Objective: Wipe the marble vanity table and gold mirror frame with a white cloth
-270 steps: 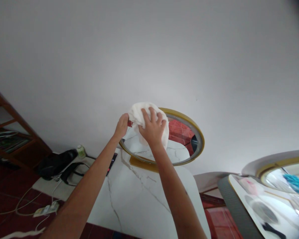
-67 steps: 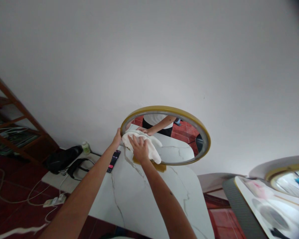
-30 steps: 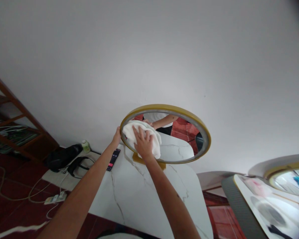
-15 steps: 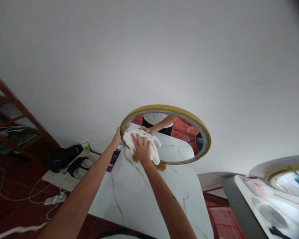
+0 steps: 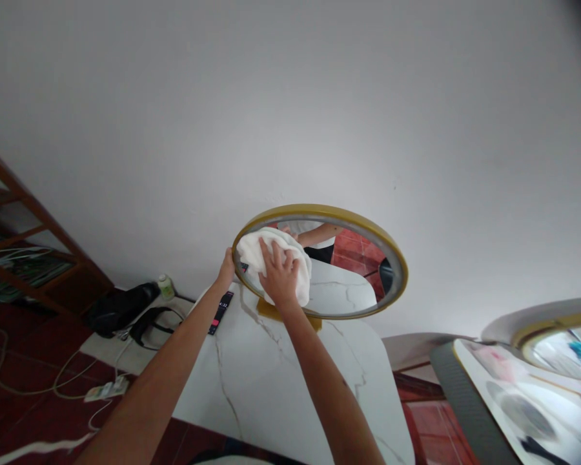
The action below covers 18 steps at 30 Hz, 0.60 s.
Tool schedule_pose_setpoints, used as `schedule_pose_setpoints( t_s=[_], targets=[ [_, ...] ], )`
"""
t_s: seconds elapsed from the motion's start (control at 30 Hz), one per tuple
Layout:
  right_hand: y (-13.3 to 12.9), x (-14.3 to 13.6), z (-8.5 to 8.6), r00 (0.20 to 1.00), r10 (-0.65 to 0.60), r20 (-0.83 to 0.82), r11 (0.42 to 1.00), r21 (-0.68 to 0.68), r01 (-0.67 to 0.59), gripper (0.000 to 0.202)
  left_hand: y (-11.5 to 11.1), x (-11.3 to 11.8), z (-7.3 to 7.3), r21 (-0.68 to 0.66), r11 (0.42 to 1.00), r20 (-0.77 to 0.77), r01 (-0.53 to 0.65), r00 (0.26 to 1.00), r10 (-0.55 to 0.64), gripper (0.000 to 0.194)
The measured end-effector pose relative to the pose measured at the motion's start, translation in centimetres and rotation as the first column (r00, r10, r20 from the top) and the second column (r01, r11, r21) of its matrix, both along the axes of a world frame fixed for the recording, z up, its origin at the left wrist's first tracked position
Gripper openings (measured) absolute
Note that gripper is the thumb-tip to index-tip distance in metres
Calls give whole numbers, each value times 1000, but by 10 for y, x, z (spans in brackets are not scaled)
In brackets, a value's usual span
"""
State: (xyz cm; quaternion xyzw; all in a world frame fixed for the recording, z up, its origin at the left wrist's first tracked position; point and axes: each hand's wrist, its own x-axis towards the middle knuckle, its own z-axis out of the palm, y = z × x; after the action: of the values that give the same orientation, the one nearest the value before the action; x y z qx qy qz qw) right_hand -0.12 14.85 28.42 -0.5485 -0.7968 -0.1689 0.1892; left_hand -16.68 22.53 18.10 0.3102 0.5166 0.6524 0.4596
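An oval-looking mirror (image 5: 343, 284) with a gold frame stands on a white marbled table (image 5: 252, 381), close to the wall. My left hand (image 5: 226, 270) grips the left edge of its frame, the fingers partly hidden behind it. Spread over a white cloth (image 5: 252, 252), my right hand (image 5: 279, 274) presses it flat against the left part of the glass. The gold base (image 5: 267, 310) shows below the cloth. A phone (image 5: 220, 314) with its screen lit lies on the table beside my left forearm.
On the left are a bottle (image 5: 165, 286), a black bag (image 5: 121, 310), a power strip (image 5: 107, 389) with cables, and a wooden shelf (image 5: 53, 281). At the right, a second gold-framed mirror (image 5: 556, 329) stands by a white surface holding several items.
My right hand and the cloth have moved slightly up the glass, uncovering more of the gold base. My left hand keeps its place on the frame.
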Motion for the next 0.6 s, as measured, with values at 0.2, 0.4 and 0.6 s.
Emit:
schedule_pose_setpoints(
  t_s=[0.2,0.4,0.6],
  targets=[
    [1,0,-3,1000,16,1,1000,0,-16,79,4,0,-4,42,998,-32,-44,998,45,49],
    [-3,4,-62,991,92,97,985,-156,-76,80,6,2,-2,32,999,-27,-34,999,35,49],
    [-6,7,-81,987,109,121,966,-246,-77,84,-1,1,1,83,996,-28,-13,999,15,39]
  ],
)
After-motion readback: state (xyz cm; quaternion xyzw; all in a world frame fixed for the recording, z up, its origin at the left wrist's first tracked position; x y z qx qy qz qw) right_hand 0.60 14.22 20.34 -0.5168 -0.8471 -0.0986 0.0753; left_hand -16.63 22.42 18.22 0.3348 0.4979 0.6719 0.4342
